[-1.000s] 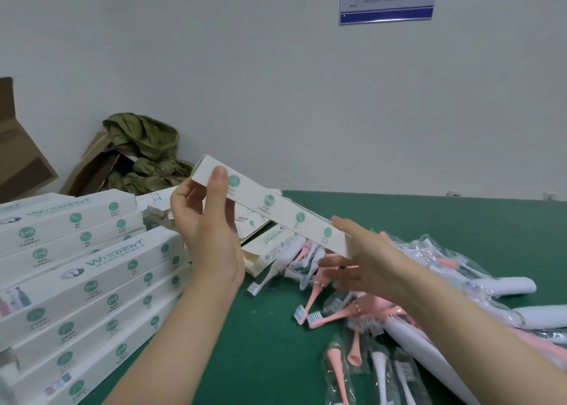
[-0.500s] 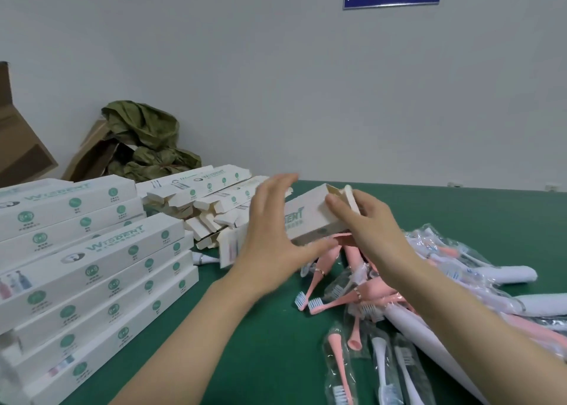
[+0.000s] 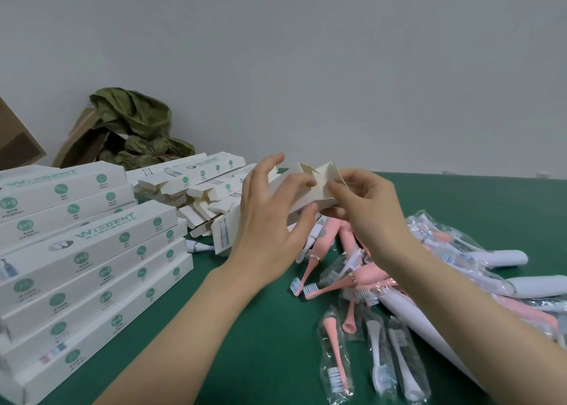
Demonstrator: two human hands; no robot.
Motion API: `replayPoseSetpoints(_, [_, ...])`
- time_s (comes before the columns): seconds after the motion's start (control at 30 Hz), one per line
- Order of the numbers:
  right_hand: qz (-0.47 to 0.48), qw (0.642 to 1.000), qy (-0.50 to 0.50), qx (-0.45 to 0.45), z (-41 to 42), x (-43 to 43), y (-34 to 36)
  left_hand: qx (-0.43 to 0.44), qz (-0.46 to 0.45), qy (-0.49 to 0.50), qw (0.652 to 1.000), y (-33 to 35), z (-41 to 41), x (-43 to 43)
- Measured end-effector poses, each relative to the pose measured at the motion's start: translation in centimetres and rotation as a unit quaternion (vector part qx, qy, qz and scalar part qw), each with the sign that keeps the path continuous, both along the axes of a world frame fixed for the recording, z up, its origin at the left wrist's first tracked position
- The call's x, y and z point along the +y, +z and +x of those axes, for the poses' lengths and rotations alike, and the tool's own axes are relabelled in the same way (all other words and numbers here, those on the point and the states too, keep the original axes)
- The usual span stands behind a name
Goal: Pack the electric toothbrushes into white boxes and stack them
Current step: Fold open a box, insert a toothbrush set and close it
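Two hands work one white box (image 3: 302, 186) at centre: left hand (image 3: 270, 223) grips its body, right hand (image 3: 371, 211) pinches an open end flap (image 3: 322, 179). Stacked boxes (image 3: 92, 251), seemingly packed, stand at 9 o'clock on the counter (image 3: 245, 343); many toothbrushes (image 3: 368, 277) remain unpacked at 4 o'clock.

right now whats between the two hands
A white box with its end flaps open. The left hand holds its side and the right hand pinches a flap at the open end. This shows in the head view.
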State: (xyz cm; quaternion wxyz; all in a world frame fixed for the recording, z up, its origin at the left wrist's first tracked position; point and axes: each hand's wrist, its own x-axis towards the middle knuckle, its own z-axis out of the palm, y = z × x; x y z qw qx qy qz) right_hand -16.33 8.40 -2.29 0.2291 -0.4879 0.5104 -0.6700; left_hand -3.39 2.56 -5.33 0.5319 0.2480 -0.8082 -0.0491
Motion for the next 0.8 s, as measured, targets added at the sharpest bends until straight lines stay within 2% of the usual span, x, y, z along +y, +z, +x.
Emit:
replayPoseSetpoints(0.13, [-0.012,0.998,-0.004,0.059,0.5,0.1,-0.2,0.065,0.026,0.02,0.997,0.8,0.1,0.5])
replayPoseSetpoints(0.3, [-0.002,0.997,0.024,0.074,1.0,0.3,-0.1,0.041,0.066,0.016,0.997,1.0,0.2,0.4])
replayPoseSetpoints(0.53, [0.006,0.993,0.101,-0.058,0.1,0.6,1.2,0.013,0.098,-0.044,0.994,1.7,0.9,0.3])
replayPoseSetpoints(0.67, [0.025,0.979,0.162,-0.12,-0.4,0.3,2.0,0.043,-0.011,0.034,0.998,1.6,1.0,0.4])
replayPoseSetpoints(0.73, [0.04,0.984,0.108,-0.133,-1.3,-0.4,2.2,0.074,-0.033,0.072,0.994,1.5,1.1,0.2])
replayPoseSetpoints(0.8, [0.107,0.993,-0.003,-0.043,-2.4,-1.7,1.9,0.128,0.003,0.075,0.989,1.7,1.4,-0.2])
